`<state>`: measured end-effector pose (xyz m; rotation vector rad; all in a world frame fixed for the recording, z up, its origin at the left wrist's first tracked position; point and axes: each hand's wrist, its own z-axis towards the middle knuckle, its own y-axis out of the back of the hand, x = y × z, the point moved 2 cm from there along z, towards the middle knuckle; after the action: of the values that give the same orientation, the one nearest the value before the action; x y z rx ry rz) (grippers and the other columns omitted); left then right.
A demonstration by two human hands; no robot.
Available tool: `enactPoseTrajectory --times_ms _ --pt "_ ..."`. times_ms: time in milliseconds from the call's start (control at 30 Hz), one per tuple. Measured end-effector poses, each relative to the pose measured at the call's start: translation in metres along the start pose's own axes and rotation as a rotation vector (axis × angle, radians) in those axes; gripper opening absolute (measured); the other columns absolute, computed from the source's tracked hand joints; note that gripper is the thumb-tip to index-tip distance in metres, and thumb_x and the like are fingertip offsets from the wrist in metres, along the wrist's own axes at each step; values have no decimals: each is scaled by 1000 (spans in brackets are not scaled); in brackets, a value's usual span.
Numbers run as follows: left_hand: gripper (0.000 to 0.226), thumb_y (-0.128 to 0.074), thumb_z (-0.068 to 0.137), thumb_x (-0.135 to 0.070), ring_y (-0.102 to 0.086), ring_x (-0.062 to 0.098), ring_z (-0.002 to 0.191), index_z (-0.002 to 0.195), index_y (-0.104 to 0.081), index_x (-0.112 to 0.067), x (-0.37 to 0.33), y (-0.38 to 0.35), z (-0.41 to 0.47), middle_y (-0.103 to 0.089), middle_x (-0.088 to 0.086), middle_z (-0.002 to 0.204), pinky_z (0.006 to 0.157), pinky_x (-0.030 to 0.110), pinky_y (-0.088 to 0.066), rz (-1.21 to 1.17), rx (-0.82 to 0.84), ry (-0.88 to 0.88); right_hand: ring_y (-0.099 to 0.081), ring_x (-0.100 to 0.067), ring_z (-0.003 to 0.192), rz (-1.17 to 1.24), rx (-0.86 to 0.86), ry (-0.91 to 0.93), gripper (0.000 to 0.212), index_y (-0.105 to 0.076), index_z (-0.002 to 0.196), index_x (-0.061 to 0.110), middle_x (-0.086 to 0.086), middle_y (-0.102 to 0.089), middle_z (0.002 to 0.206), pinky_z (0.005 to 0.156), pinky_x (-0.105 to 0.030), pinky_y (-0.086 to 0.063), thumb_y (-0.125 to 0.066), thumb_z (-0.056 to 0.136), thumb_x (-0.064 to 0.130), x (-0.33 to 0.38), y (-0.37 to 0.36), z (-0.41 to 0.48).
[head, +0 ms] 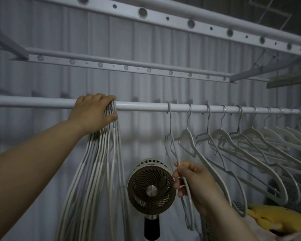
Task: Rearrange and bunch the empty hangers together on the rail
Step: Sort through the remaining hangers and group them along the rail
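Hanging on one rail: one tight hanger bunch, count unclear, arms pointing down, hooks gripped by left hand. Right hand pinches one single hanger, turned edge-on. About eight spaced hangers rightward. One fan below.

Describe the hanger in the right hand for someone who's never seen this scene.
Follow the white horizontal rail right from the tight bunch of hangers gripped by the left hand. The first hanger past it, slim and pale grey, is the one. Unlike the spaced row beyond, it hangs edge-on, its lower arm pinched by the right hand.
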<state>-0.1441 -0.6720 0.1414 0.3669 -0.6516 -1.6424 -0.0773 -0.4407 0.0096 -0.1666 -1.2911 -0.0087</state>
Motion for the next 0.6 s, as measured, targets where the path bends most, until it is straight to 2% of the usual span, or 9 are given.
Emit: enactPoseTrajectory --times_ms 67,133,200,233,300,400,467,533,600 --pt "59 -53 86 -42 -45 31 122 138 -36 -21 -1 0 0 -48 8 136 101 39 -31 -6 7 -2 -52 -18 39 -6 3 -11 8 -51 93 8 -6 -60 57 32 -20 -41 -44 92 4 5 1 -5" --pt "57 -51 88 -40 -45 32 122 139 -35 -20 -2 1 0 -48 8 137 101 39 -31 -22 10 -4 -61 -14 50 -79 -24 22 22 -45 111 19 -6 -62 78 39 -25 -49 -50 91 10 11 2 -10" --pt "54 -47 91 -38 -45 32 123 139 -36 -17 -2 2 0 -48 9 137 102 39 -31 -47 4 -5 -65 -14 80 -270 -76 152 40 -40 127 23 1 -61 102 66 -32 -58 -53 90 18 17 4 -16" --pt "52 -46 91 -37 -45 32 123 139 -37 -16 -2 3 0 -48 9 137 102 39 -31 -57 2 -5 -60 -14 98 -405 -128 242 45 -39 132 22 7 -56 113 84 -34 -54 -54 89 21 20 5 -20" --pt "52 -46 91 -37 -45 31 123 138 -37 -16 -3 4 0 -48 9 137 103 38 -31 -61 3 -9 -46 -10 116 -550 -258 460 45 -43 131 19 20 -43 112 100 -27 -40 -55 88 23 29 -1 -32" --pt "52 -48 90 -37 -45 31 122 137 -39 -17 -7 5 0 -49 9 136 102 37 -31 -64 6 -1 -46 -1 104 -552 -255 730 34 -57 115 20 31 -41 96 93 -14 -37 -51 85 33 41 -29 -50" --pt "52 -48 90 -38 -45 31 122 136 -39 -17 -10 5 1 -48 9 136 101 37 -31 -65 14 6 -49 4 101 -568 -82 707 36 -57 117 24 28 -47 99 95 -19 -42 -46 85 37 39 -52 -53" --pt "52 -47 90 -39 -43 30 124 137 -37 -18 -11 5 1 -47 9 137 102 37 -30 -63 29 10 -48 -3 115 -604 86 530 40 -44 130 27 17 -50 121 104 -27 -40 -46 91 34 30 -70 -46" --pt "53 -47 90 -40 -42 30 125 137 -36 -19 -10 6 2 -46 8 138 103 38 -29 -64 42 12 -45 -10 124 -629 152 403 46 -34 138 26 7 -44 137 103 -20 -36 -44 93 32 22 -77 -35"
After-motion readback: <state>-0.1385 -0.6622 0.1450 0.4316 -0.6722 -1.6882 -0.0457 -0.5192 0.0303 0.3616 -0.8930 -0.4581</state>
